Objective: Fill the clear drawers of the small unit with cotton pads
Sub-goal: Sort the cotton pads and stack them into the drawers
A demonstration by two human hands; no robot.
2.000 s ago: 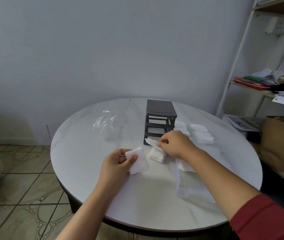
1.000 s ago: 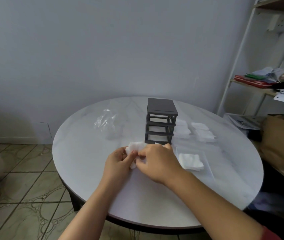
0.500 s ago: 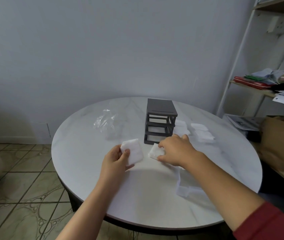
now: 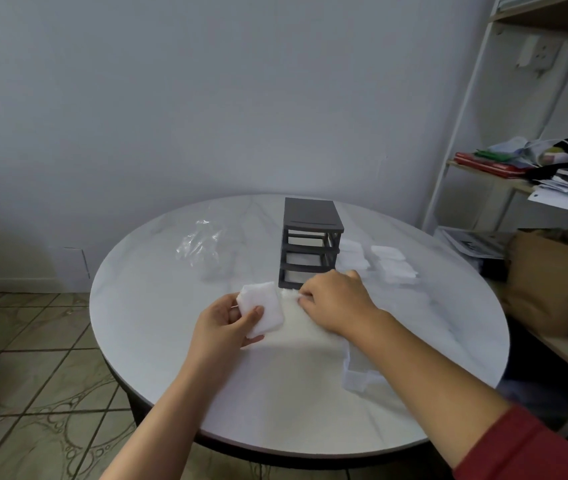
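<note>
The left hand holds a stack of pads just above the bench, thumb across the front and fingers curled behind; the right hand lies low on the bench just beside it, fingertips pinched on the edge of more white pads, though how many it has is hidden under the palm. The unit stands just behind both hands, its dark frame showing three open bays with no drawers in them; a clear drawer lies on the bench under the right forearm, and further piles of pads sit to the right of the unit; a crumpled clear bag lies to its left.

The step looks like gathering: loose pads being collected into one squared stack before any loading. Next, the right hand's pads should likely join the left's stack, edges aligned; then the stack goes flat into the drawer, which must be freed from under the arm. The pads are soft and may fan out or slip if gripped loosely.
</note>
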